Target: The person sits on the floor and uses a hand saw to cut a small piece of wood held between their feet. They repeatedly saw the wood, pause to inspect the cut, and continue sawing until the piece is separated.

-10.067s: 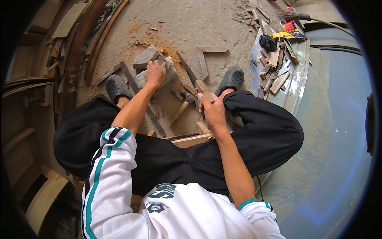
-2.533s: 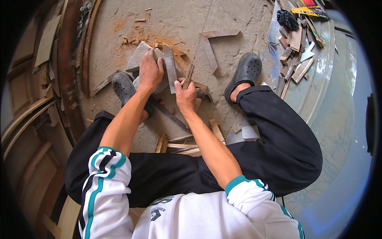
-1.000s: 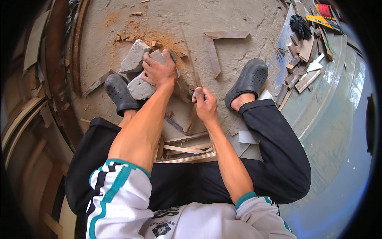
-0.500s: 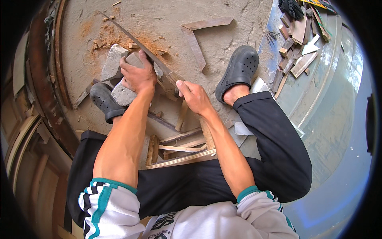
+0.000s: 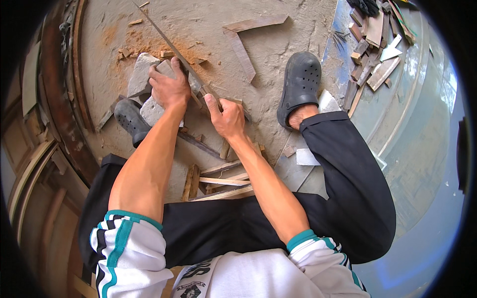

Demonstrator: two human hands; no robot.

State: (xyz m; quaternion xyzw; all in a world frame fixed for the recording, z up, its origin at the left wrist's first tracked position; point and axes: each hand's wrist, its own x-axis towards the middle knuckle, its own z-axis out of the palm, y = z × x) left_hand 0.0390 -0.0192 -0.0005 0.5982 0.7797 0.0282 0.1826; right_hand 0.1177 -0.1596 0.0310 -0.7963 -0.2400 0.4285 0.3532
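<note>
A handsaw with a long thin blade (image 5: 171, 47) slants away to the far left. Its handle end is in my right hand (image 5: 227, 115), fingers wrapped round and thumb laid along the top. My left hand (image 5: 170, 87) is just left of the blade, thumb raised beside it and fingers curled over a grey block (image 5: 166, 68). Rough pale concrete lumps (image 5: 140, 74) lie under and beside that hand. A dark wood strip (image 5: 201, 145) is below the hands. What the saw teeth touch is hidden by my hands.
Orange sawdust (image 5: 144, 42) and offcuts lie beyond the blocks. Two angled boards (image 5: 241, 52) rest on the floor ahead. Wood scraps (image 5: 367, 54) are piled at the right, near a glass sheet (image 5: 407, 149). A wooden frame (image 5: 223, 181) is between my legs; dark clogs (image 5: 301, 82) flank the work.
My right hand has moved left and slightly forward with the saw, and the blade tip reaches farther away. My left hand stays on the grey block. The view has shifted slightly.
</note>
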